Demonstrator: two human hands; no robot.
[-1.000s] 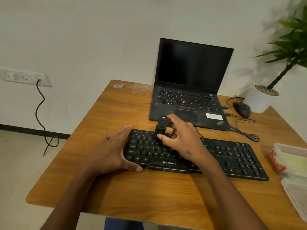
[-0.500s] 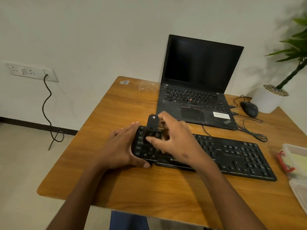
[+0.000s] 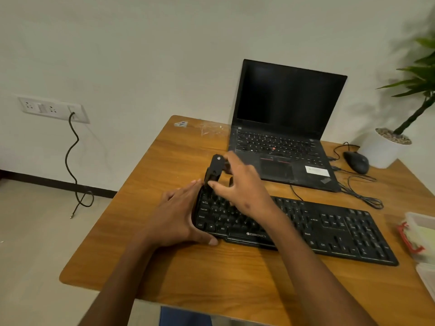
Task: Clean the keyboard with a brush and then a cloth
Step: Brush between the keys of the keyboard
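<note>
A black keyboard (image 3: 306, 227) lies across the near half of a wooden table (image 3: 176, 156), its long side running left to right. The left hand (image 3: 179, 215) lies flat against the keyboard's left end, fingers stretched along the edge and the thumb curled round the front corner, bracing it rather than closing on it. The right hand (image 3: 242, 184) reaches over the upper left keys and pinches a small black brush (image 3: 214, 170) between thumb and fingers; the brush stands tilted, its handle end up and its lower end down at the far left corner of the keys. Behind the keyboard sits an open laptop (image 3: 282, 128) with a dark screen, and a black mouse (image 3: 355, 162) rests to its right beside a white plant pot (image 3: 381, 149). A clear plastic container (image 3: 419, 229) sits at the table's right edge.
</note>
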